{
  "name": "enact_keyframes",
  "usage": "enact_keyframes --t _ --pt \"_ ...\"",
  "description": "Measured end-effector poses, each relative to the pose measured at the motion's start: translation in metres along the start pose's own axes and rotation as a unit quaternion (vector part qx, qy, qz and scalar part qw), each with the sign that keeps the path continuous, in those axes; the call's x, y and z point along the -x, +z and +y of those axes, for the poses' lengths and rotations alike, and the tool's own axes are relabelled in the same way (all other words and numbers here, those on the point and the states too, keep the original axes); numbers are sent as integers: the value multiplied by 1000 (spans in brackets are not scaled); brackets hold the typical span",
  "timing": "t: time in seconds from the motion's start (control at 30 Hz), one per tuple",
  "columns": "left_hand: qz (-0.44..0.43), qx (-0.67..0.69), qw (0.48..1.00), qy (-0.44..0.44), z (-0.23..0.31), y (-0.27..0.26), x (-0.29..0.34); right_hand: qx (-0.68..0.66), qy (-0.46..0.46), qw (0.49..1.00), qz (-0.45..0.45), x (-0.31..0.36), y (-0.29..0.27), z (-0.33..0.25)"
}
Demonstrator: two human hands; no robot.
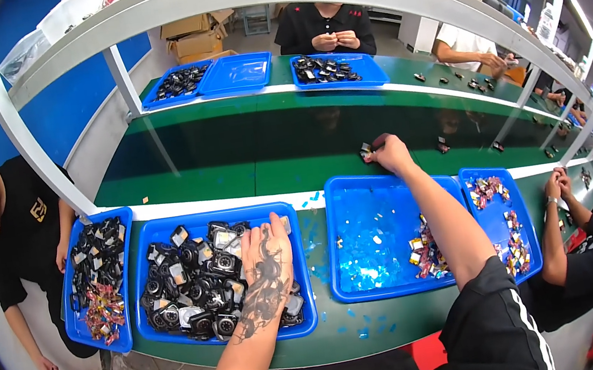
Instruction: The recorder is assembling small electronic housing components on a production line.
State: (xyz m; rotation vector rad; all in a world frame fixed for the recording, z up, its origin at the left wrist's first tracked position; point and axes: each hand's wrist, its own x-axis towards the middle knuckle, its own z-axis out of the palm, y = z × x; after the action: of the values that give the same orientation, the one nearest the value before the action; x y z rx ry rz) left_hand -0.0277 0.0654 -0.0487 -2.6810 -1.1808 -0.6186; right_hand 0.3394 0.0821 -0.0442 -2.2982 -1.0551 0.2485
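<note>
Small part (pixel 366 152), with pale and dark patches, sits at the fingertips of the right hand (pixel 391 154), above or on the green belt (pixel 292 148) ahead of both hands. Thumb and fingers appear to pinch it; I cannot tell whether its underside touches the belt. The left hand (pixel 269 250) is opened out, fingers extended over the black cases (pixel 167 280); I cannot tell whether it touches them.

For good control, I would grip the part by its edges, lightly, leaving its face clear. I would bring it level to the belt and part the fingers only once it rests flat. I would also hold the right forearm clear of the tray wall beneath it.

Materials, as I judge them: the cases under the left hand look like hard, glossy plastic, squarish with round rings, heaped at mixed angles in a blue tray (pixel 269 208). Below the right hand, a second blue tray (pixel 359 207) has smooth, shiny walls. Thin, glassy blue film scraps (pixel 367 269) lie loose in it, left of the forearm; such film will probably cling to fingertips. Beside the forearm are small, crinkled, multicoloured pieces (pixel 425 250), too small to identify.
</note>
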Motion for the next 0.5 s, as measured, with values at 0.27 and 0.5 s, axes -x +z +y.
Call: enact_keyframes --t 0.27,0.5 --pt "-11 -4 1000 -28 -3 -13 0 -42 -151 987 -17 60 -75 -15" --pt "36 160 984 -67 9 -39 -11 319 -165 907 -218 127 -113 24"
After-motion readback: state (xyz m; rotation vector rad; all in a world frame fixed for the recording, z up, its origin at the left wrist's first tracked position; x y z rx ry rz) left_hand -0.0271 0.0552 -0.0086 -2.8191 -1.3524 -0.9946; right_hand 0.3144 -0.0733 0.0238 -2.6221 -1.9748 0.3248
